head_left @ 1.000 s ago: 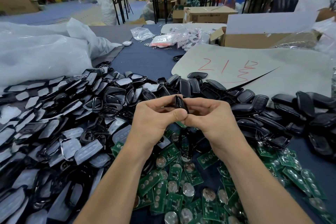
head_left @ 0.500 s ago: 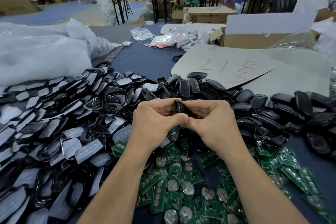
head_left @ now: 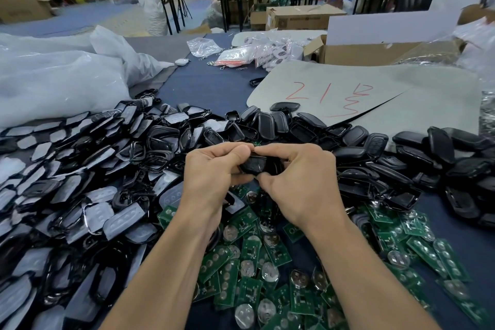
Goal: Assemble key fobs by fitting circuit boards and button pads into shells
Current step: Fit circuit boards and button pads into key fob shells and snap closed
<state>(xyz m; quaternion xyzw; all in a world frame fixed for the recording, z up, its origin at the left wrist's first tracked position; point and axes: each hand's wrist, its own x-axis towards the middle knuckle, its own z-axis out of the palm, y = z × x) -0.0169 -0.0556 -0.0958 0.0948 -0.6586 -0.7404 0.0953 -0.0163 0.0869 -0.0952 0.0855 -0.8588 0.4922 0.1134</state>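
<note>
the key fob (head_left: 254, 165) sat edge-on and upright between the fingertips a second ago; now it has been rolled over so its broad black face looks up toward the camera. it is held in the air over the middle of the table, above the near edge of the parts heaps. the left hand (head_left: 211, 177) and the right hand (head_left: 300, 185) both pinch it, forefingers meeting on its far edge and thumbs curled under the near edge, so the two halves look squeezed together. i judge this to be the closing press or a check of the seam, with this fob close to done; whether the seam is fully shut is hidden by the fingers. below the wrists lie the loose green circuit boards (head_left: 278, 253), to the left the clear button pads (head_left: 123, 218) among black frames, and to the right the heap of black shells (head_left: 353, 136), which spills onto a grey sheet (head_left: 417, 88) marked in red.
</note>
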